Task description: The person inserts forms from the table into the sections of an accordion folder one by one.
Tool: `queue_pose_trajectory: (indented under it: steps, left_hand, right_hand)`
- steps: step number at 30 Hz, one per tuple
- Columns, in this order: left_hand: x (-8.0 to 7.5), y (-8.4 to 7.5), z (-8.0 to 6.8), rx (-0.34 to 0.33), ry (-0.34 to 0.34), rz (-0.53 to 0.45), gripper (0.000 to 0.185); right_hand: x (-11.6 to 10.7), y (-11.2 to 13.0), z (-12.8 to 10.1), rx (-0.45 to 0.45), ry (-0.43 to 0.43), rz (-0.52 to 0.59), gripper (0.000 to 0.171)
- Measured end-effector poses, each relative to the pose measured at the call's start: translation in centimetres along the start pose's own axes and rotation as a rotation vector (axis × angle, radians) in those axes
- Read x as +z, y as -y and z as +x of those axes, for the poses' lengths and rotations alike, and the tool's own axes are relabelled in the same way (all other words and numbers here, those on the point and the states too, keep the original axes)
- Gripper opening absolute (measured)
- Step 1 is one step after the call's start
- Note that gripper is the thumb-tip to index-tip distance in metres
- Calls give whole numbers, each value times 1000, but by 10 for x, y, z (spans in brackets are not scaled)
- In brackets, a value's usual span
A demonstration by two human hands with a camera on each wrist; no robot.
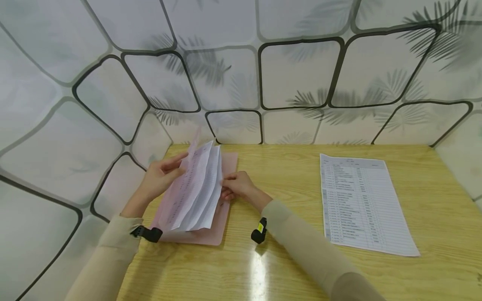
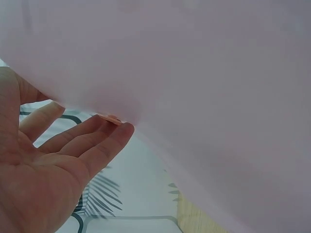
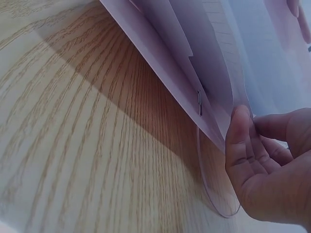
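Broadly, a pale wooden table point(image 1: 286, 251) is seen from above, set against walls patterned with dark rounded outlines and leaf shadows. To the right, well apart from the hands, a printed sheet point(image 1: 361, 205) of listed lines lies flat. At the left end, a pink folder point(image 1: 211, 234) rests on the table, and a fan of white pages point(image 1: 196, 192) is raised from it, tilted towards the left. The left hand point(image 1: 160, 175) supports the raised stack from behind with fingers straight and close together, touching its pink back. The right hand point(image 1: 235, 186) pinches the near edge of the sheets between thumb and curled fingers. A small paper clip point(image 3: 199, 103) is seen on one inner page. Judged from this, the leafing is best done slowly, one sheet being separated at a time, with the stack steadied from behind so nothing slips or creases.
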State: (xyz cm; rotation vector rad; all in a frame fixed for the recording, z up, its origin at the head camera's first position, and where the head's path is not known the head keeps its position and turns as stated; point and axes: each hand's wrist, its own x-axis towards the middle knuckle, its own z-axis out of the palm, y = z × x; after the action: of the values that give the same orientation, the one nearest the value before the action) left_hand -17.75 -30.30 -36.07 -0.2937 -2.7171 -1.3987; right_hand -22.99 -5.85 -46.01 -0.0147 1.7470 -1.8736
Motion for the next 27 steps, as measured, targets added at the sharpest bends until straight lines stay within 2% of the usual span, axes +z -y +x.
queue_pose_trajectory:
  steps: [10,19,27]
  left_hand:
    - [0,-1,0,-1,-4,-6,47]
    - [1,0,2,2,-6,-9,47]
    - [2,0,3,3,-12,5,47]
  right_hand:
    - [3,0,-1,1,-20,-71,20]
    - [3,-1,0,-48,-18,-199,22]
    - [5,-1,-1,-41,5,-209,27]
